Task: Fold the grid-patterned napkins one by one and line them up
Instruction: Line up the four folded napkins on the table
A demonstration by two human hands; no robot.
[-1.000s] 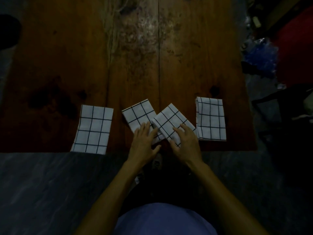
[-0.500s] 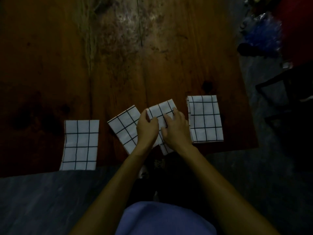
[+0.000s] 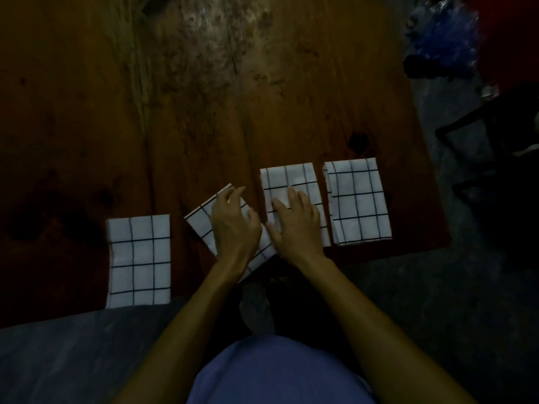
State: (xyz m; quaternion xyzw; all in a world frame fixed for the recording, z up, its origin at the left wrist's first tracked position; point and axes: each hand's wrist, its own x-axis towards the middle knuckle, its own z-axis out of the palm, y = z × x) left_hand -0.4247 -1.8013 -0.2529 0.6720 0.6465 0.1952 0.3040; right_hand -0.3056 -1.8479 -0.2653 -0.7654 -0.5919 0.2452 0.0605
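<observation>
Several folded white napkins with black grid lines lie along the near edge of the wooden table. The far-left napkin lies straight, reaching the table's edge. The second napkin lies skewed, and my left hand rests on it with fingers spread. The third napkin lies straight beside the far-right napkin. My right hand presses flat on the third napkin's near half.
A dark knot hole marks the wood behind the right napkins. Blue plastic and a dark chair frame stand on the floor to the right of the table. Grey floor runs below the near edge.
The third napkin has been turned from skewed to straight and slid next to the far-right one. My left hand moved off it onto the skewed second napkin.
</observation>
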